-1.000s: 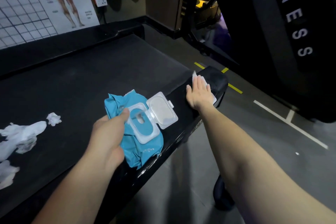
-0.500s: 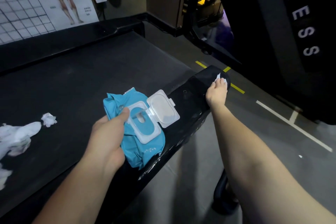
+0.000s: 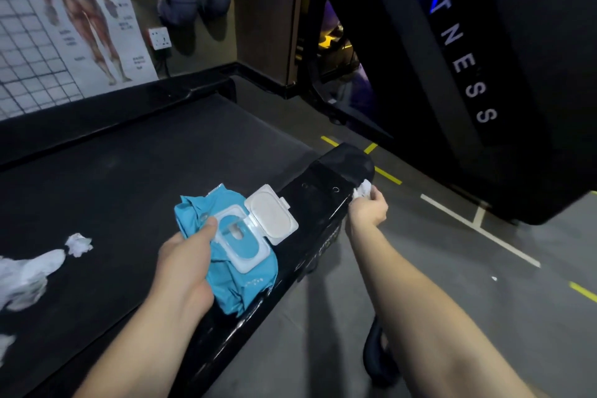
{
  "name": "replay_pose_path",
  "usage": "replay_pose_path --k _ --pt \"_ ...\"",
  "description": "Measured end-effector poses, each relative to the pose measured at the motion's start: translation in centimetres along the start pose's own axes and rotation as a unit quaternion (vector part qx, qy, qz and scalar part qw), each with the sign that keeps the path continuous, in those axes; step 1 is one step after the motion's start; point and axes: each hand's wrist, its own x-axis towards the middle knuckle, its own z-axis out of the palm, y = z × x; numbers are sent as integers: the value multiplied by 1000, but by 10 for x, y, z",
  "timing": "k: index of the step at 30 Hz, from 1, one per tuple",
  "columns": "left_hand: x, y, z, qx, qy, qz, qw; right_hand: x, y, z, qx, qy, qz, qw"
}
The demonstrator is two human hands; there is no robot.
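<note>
Grey gym floor [image 3: 420,268] marked with yellow and white lines, next to one black treadmill belt [image 3: 129,171]. One anatomy poster [image 3: 64,10] on the back wall. One glossy black side rail [image 3: 323,194] along the belt's right edge. One blue wipes pack [image 3: 239,284] lying across that rail, its single white lid [image 3: 271,218] flipped open. Left hand [image 3: 184,268] gripping the pack's near-left side, thumb on top beside the opening, other fingers out of sight beneath. Right hand [image 3: 368,210] at the rail's outer side near its far end, fingers curled round one crumpled white wipe [image 3: 361,191] held against it. Three white clumps of used wipes [image 3: 29,271] on the belt at left, well apart from the pack. One wall socket [image 3: 160,38] beside the poster.
</note>
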Motion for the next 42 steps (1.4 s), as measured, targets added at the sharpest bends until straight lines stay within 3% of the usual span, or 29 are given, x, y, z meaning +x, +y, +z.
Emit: replay_pose_path --k 3,5,8,12,15,18,22,26,29,33,36,42 --pt "-11 8 -5 -2 -3 -1 1000 -18 -27 -25 0 -62 27 998" --pt "-18 11 -9 -1 -7 -1 1000 -33 -39 -42 -9 -60 27 998" --pt "-30 17 -15 5 -15 6 1000 -61 -40 -67 -114 -50 -29 992" --pt "-41 22 -26 5 -9 18 1000 -103 -27 -107 -192 -135 22 972" --pt "-49 26 -38 -5 1 17 1000 -134 -10 -127 -83 -153 133 976" --pt "-52 34 -55 -26 26 27 999 -153 3 -141 -22 -213 213 953" --pt "-59 46 -80 -42 35 43 998 -168 12 -149 -5 -273 255 927" --pt "-71 44 -99 -32 37 51 998 -155 26 -140 -68 -209 194 956" --pt "-73 30 -103 -14 27 26 999 -146 34 -136 -56 -164 140 975" --pt "-65 21 -91 -7 14 6 1000 -134 49 -135 -15 -145 106 984" --pt "-54 21 -78 -1 11 20 1000 -115 64 -132 -66 -124 72 987" --pt "-28 7 -53 26 0 15 1000 -67 58 -94 20 -85 105 991"
